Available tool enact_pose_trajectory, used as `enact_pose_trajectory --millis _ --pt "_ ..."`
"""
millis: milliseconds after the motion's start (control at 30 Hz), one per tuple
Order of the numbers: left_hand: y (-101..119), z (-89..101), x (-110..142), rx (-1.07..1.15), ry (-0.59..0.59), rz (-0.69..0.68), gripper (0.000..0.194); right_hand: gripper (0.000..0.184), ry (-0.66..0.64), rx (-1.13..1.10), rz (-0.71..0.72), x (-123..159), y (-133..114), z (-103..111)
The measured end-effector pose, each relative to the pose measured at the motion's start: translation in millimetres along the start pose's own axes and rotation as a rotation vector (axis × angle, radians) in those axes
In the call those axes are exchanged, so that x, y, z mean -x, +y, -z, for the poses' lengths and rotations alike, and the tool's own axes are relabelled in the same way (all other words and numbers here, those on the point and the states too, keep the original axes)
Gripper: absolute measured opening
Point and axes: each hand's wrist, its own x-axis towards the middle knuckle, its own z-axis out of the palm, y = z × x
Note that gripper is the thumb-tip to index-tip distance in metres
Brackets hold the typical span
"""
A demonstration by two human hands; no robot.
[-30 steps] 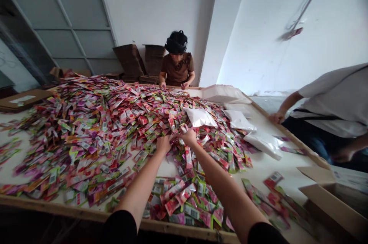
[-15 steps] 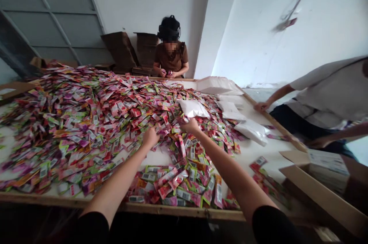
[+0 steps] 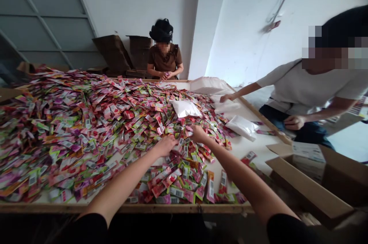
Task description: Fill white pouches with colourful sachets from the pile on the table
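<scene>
A broad heap of small pink, red and green printed sachets covers much of the table. My left hand reaches into the near middle of it, fingers stretched out over loose sachets. To its right, my right hand is closed, with a sachet at its fingertips. Just beyond the right hand, a filled white bag lies on top of the heap. Below my hands is a smaller pile of sachets by the near edge. The undersides of my fingers are partly hidden.
A second white bag lies right, near a stack of white sheets or bags. An open cardboard box stands at front right. A wooden rim edges the table. One co-worker is opposite, another at right.
My left hand has moved right, closer to my right hand, which has drawn slightly nearer me. The right co-worker has leaned in, one hand reaching to the white bags. The view has shifted.
</scene>
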Motion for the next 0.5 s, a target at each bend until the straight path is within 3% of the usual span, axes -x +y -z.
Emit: enact_pose_trajectory --millis 100,200,367,433,500 --pt "4 -24.8 -6 -0.005 0.053 0.069 0.038 0.023 -0.059 -0.012 0.016 -8 -13 -30" --pt "1 -30.9 1 -0.016 0.112 0.138 0.021 0.026 -0.063 -0.059 -0.01 -8 -16 -44" --pt "-8 0.6 35 0.018 0.247 0.223 0.011 0.019 0.037 -0.262 -0.088 11 -4 -27" --pt "-5 14.5 48 0.195 0.379 0.307 0.013 0.022 0.034 -0.51 -0.148 25 0 -17" --pt "5 23.4 57 0.496 0.52 0.413 0.019 0.028 -0.015 -0.895 -0.227 41 2 -9"
